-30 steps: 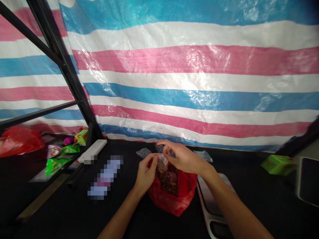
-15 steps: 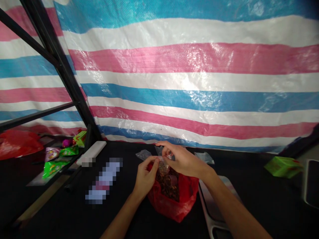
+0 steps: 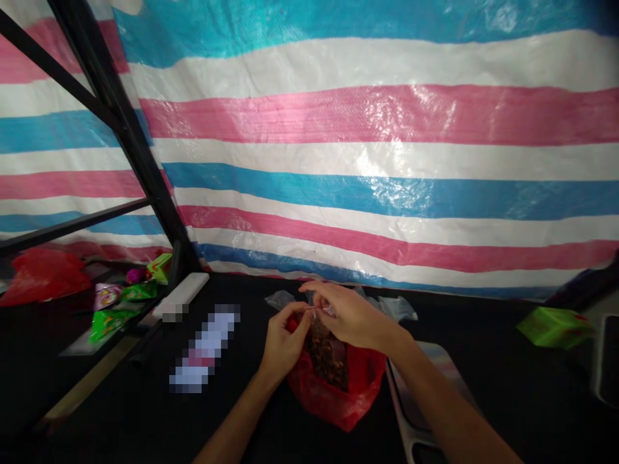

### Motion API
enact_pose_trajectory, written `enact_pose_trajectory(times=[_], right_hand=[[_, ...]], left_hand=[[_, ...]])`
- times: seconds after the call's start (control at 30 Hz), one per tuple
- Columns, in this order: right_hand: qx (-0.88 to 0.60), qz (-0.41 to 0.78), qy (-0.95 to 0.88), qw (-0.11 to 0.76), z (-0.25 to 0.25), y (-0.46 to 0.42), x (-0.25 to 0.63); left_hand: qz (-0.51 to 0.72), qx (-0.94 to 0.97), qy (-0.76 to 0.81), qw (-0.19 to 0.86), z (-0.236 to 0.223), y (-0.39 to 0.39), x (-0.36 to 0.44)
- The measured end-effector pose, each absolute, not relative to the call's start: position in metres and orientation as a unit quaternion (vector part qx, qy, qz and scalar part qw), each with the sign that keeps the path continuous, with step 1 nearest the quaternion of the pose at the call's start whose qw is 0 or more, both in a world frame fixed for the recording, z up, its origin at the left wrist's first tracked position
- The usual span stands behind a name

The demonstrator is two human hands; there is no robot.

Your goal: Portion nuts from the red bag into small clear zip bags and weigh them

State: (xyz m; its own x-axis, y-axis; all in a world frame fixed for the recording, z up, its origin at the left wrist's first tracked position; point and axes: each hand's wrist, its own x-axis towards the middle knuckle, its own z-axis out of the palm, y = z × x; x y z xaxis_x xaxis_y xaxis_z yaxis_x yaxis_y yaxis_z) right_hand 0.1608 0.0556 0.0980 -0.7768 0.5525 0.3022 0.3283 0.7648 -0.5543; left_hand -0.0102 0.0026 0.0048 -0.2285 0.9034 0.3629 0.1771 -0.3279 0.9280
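two pinching: left hand (image 3: 283,343), right hand (image 3: 353,317) grip clear plastic bag (image 3: 319,313) just above red bag (image 3: 325,405).

Red plastic bag (image 3: 333,403), brown pieces (image 3: 322,361), maybe dried

Seen from my remote view, a makeshift stall: striped tarpaulin (image 3: 387,116) hung on a black metal frame (image 3: 130,148), with green packets (image 3: 107,325) along the left edge of a black counter (image 3: 111,406).
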Motion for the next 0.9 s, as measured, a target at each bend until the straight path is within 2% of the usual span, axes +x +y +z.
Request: enact_pose_trajectory(times=[0.27,0.43,0.6,0.67,0.77,0.83,0.9], right_hand=[[-0.246,0.258,-0.899,0.254,0.096,0.057,0.157],[-0.243,0.244,-0.908,0.24,0.097,0.059,0.157],[-0.255,0.222,-0.882,0.328,0.097,0.059,0.151],[-0.27,0.209,-0.866,0.365,0.097,0.06,0.15],[-0.284,0.19,-0.858,0.384,0.098,0.064,0.153],[-0.284,0.181,-0.859,0.385,0.099,0.067,0.158],[-0.28,0.174,-0.86,0.389,0.101,0.071,0.163]], left_hand=[[0.6,0.534,0.509,0.309,0.007,0.004,-0.014],[0.594,0.541,0.466,0.372,0.006,0.003,-0.009],[0.591,0.515,0.454,0.424,0.009,0.007,-0.017],[0.637,0.464,0.496,0.364,0.009,0.012,-0.031],[0.679,0.374,0.603,0.189,0.002,0.021,-0.059],[0.631,0.359,0.679,0.114,-0.006,0.025,-0.074],[0.539,0.4,0.736,0.093,-0.014,0.026,-0.08]])
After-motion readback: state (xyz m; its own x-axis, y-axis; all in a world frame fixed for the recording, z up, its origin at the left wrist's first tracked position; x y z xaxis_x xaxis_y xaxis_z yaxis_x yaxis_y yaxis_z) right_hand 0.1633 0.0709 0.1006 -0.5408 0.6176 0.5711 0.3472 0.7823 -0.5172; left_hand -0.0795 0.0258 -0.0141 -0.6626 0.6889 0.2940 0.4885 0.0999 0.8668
